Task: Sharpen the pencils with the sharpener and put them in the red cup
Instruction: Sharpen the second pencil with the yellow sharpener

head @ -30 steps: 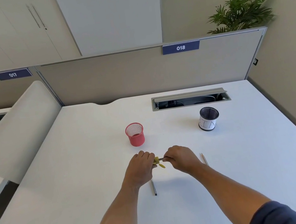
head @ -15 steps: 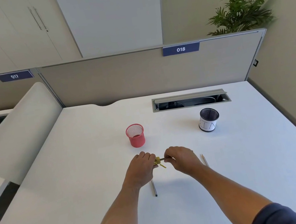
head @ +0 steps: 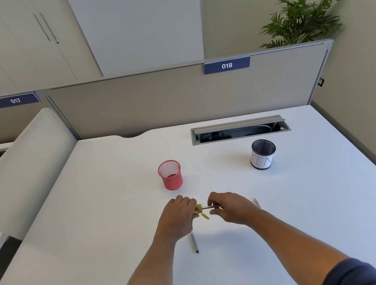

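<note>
My left hand [head: 177, 217] grips a small yellow sharpener [head: 198, 209] just above the white desk. My right hand [head: 231, 208] pinches a pencil [head: 207, 208] whose tip sits in the sharpener; most of that pencil is hidden by my fingers. A yellow shaving [head: 205, 216] curls under the sharpener. A second pencil [head: 194, 243] lies on the desk below my left hand, partly covered by it. A third pencil [head: 257, 203] lies to the right of my right wrist. The red mesh cup [head: 170, 175] stands upright a short way beyond my hands.
A black mesh cup [head: 263, 154] with a white paper label stands at the right rear. Behind it an open cable tray [head: 240, 130] is set into the desk [head: 97, 226]. A grey partition runs along the back and a white rounded panel borders the left side.
Both hands stay in place on the sharpener and pencil; my right fingers have shifted slightly on the pencil. The view has tilted down a little.
</note>
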The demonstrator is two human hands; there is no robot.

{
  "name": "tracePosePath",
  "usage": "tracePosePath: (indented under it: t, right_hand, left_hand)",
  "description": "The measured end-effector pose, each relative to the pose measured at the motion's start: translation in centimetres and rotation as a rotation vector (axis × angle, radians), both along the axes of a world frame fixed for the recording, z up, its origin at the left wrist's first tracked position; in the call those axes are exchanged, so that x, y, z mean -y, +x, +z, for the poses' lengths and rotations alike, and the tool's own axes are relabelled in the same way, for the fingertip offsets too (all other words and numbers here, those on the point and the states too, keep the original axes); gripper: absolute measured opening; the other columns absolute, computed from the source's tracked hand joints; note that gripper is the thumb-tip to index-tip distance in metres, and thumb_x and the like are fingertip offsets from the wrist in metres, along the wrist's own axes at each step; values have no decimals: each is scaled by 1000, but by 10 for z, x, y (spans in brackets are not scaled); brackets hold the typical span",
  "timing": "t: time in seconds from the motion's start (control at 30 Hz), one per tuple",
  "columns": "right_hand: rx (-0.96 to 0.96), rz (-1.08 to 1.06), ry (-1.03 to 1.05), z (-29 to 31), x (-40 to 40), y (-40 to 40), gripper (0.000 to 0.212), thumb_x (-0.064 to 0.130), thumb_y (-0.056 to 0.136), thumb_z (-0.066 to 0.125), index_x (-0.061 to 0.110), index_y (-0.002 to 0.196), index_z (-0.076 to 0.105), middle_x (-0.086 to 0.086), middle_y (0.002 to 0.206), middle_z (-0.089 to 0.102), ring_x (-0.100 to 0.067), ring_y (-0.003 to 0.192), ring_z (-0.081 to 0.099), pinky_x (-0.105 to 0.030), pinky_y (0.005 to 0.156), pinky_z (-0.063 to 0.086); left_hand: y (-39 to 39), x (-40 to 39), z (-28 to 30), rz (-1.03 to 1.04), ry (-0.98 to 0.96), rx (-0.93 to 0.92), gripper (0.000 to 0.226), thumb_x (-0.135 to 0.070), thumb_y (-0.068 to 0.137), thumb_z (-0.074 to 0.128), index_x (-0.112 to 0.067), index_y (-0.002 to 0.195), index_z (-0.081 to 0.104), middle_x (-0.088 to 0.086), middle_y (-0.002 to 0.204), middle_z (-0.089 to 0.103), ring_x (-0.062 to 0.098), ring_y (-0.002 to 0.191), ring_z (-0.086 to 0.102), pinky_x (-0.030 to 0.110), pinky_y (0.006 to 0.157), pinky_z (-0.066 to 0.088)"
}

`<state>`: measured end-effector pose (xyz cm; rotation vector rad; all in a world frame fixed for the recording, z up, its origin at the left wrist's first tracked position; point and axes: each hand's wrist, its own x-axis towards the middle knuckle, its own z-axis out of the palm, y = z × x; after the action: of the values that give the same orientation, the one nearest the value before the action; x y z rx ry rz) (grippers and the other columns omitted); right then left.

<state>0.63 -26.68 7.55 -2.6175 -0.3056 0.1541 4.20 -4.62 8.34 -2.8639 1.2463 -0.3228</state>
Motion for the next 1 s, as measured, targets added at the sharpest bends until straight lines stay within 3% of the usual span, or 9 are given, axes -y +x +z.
tracePosePath:
  t: [0.17, 0.4, 0.53, 0.6, 0.67, 0.8, 0.87, 1.0]
  right_hand:
    - [188, -39, -102, -1, -3, 3, 17, 28, 99, 56, 19, 98, 70, 3, 91, 68, -21, 86, 62, -36, 69, 49]
    - [-71, -48, -50, 1, -7, 7, 24, 34, 102, 46, 27, 104, 69, 5, 93, 71, -16, 77, 55, -29, 65, 39]
    - [-95, -24, 49, -2, -5, 3, 18, 37, 97, 58, 29, 112, 54, 11, 86, 62, -15, 76, 53, -32, 67, 43]
    - [23, -25, 7, -3, -4, 2, 13, 33, 95, 62, 27, 105, 57, 11, 90, 64, -14, 78, 55, -33, 69, 46]
    - [244, -34, -36, -6, -5, 2, 4, 26, 91, 66, 23, 92, 64, 8, 85, 65, -17, 76, 59, -32, 61, 47]
    - [445, -23, -79, -11, -4, 5, 9, 19, 81, 78, 20, 78, 69, 8, 71, 64, -18, 64, 61, -22, 53, 34]
    - [403, -28, -90, -7, -5, 4, 4, 23, 86, 72, 21, 83, 72, 8, 76, 67, -17, 71, 63, -23, 56, 33]
    - [172, -54, -150, 1, -9, 1, 25, 39, 100, 53, 26, 100, 75, 6, 92, 72, -18, 85, 63, -28, 62, 41]
  left_hand:
    - [1, 2, 1, 7, -20, -3, 34, -33, 72, 80, -19, 80, 50, -5, 70, 52, 19, 63, 46, 28, 54, 32]
    - [0, -2, -1, 9, 3, -2, 36, -33, 68, 83, -20, 79, 51, -6, 70, 53, 19, 64, 48, 28, 53, 35]
    - [0, -2, 0, 10, -13, 1, 35, -32, 68, 82, -20, 79, 51, -5, 70, 53, 19, 65, 48, 29, 53, 36]
    - [0, -1, 0, 4, -18, 4, 34, -32, 71, 81, -20, 80, 51, -5, 71, 52, 19, 65, 48, 29, 53, 35]
    - [0, 0, -1, 3, -26, 3, 32, -33, 73, 79, -20, 80, 51, -5, 70, 52, 19, 64, 47, 29, 53, 35]
    - [0, 2, -2, 5, -25, -4, 31, -33, 75, 79, -19, 80, 52, -5, 69, 52, 19, 63, 47, 29, 53, 35]
    - [-1, 1, -1, 5, -20, -16, 33, -34, 72, 80, -18, 79, 52, -5, 69, 52, 19, 63, 47, 29, 53, 36]
    - [-2, 2, 1, 8, -2, -35, 37, -31, 66, 83, -19, 78, 50, -5, 69, 52, 19, 65, 46, 29, 53, 35]
